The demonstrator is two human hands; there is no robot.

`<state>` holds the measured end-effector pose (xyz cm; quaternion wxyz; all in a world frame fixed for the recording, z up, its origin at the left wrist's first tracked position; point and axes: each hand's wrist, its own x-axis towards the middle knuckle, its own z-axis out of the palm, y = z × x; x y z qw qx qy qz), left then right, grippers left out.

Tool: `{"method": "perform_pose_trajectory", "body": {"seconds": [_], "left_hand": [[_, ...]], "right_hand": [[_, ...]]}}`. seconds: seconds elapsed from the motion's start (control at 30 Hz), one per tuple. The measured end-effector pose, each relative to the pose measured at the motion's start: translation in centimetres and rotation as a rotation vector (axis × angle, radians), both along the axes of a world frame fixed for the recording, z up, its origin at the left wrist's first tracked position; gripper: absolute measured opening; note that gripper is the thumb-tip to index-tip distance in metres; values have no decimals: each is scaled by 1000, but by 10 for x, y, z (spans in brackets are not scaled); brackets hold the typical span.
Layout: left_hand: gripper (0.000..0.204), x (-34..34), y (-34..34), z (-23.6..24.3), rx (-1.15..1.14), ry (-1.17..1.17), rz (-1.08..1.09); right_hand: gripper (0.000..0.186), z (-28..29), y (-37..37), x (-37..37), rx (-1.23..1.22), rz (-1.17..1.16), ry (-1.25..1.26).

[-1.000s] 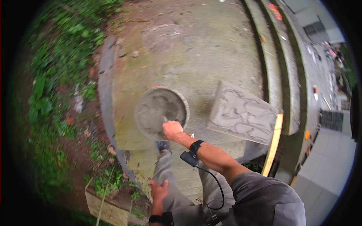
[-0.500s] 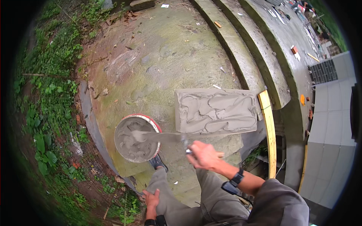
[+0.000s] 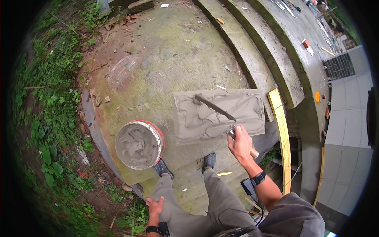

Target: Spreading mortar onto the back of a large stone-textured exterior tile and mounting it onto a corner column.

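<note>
Grasping a trowel (image 3: pixel 217 107) by its wooden handle (image 3: pixel 254 153), the right grip (image 3: pixel 241 144) is clamped with fingers wrapped around, the blade reaching up and left from it. Well down and left of that, the left grip (image 3: pixel 154 206) sits at the left trouser knee (image 3: pixel 171 198), fingers loosely apart. Just beyond the right grip, beneath the blade, lies a rectangular slab (image 3: pixel 176 118) spread with wavy grey mortar (image 3: pixel 249 107); whether the blade touches it cannot be told. Right of the grip, a yellow wooden plank (image 3: pixel 281 134) passes the slab's end. Left of it, past the slab, stands a round, red-edged bucket (image 3: pixel 160 143) holding more mortar. Farthest from the grip, concrete steps (image 3: pixel 252 51) curve beyond.
</note>
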<state>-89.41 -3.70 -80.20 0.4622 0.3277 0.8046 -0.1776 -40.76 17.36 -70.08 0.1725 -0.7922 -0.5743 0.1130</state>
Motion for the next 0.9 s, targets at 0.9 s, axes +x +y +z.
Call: {"method": "perform_pose_trajectory", "body": {"seconds": [0.9], "left_hand": [[120,-3,2,1,-44,1,44]], "right_hand": [[43,-36,43,43,-500,-108,-144]]}}
